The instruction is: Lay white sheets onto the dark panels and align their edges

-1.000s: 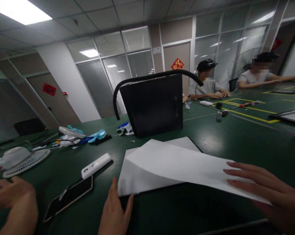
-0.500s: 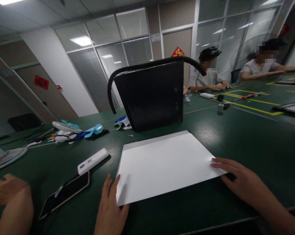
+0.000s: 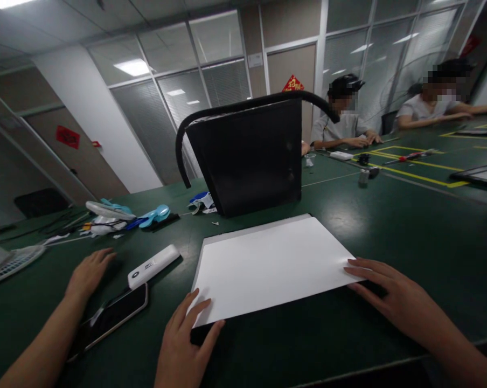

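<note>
A white sheet of paper [image 3: 271, 264] lies on the green table in front of me, over a thin grey board with a dark edge [image 3: 263, 224] that shows along the far side. My left hand [image 3: 185, 339] rests at the sheet's near left corner, fingers spread on the paper and thumb apart by the near edge. At the near right corner, my right hand [image 3: 389, 288] lays its stretched fingers on top. Its thumb is lower, at the near edge; whether it goes under the paper cannot be made out. Both hands are open.
Another person's hand [image 3: 88, 272] reaches in from the left beside a white device [image 3: 153, 265] and a phone [image 3: 116, 318]. A black panel-like box [image 3: 254, 159] stands beyond the sheet. Small blue and white items [image 3: 126, 213] lie far left. Two people sit at the far right.
The sheet has slid slightly away from me, narrowing the grey strip at its far edge. My left fingers have come onto the paper. The other person's hand has reached forward at the left.
</note>
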Motion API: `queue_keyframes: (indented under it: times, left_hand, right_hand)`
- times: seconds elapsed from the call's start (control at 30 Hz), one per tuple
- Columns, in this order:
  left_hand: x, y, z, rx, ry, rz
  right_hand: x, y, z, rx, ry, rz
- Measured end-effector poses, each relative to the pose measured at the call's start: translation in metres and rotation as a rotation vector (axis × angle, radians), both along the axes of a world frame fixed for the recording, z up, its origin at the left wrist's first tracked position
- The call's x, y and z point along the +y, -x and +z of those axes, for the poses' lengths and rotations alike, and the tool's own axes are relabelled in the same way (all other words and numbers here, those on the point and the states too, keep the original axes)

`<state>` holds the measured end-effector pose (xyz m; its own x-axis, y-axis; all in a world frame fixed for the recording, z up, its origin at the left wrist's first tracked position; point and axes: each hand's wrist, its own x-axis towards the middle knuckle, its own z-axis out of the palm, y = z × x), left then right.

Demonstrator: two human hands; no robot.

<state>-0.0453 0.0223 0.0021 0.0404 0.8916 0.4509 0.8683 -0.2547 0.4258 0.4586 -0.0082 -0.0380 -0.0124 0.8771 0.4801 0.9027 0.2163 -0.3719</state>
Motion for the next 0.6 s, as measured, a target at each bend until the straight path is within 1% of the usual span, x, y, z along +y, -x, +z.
queue_keyframes:
  times: [0.13, 0.3, 0.6]
  left_hand:
    - [0.0014, -0.0009, -0.0007, -0.048, 0.002, 0.049]
    - [0.0027, -0.0042, 0.0002, -0.042, 0.024, 0.124]
    - [0.0059, -0.0011, -0.0048, -0.019, 0.004, 0.114]
  right_hand:
    - [0.0000, 0.0013, 0.0023, -0.008, 0.026, -0.005]
    - [0.0014, -0.0007, -0.0011, -0.019, 0.091, -0.007]
    - [0.0033, -0.0026, -0.0047, -0.032, 0.159, 0.044]
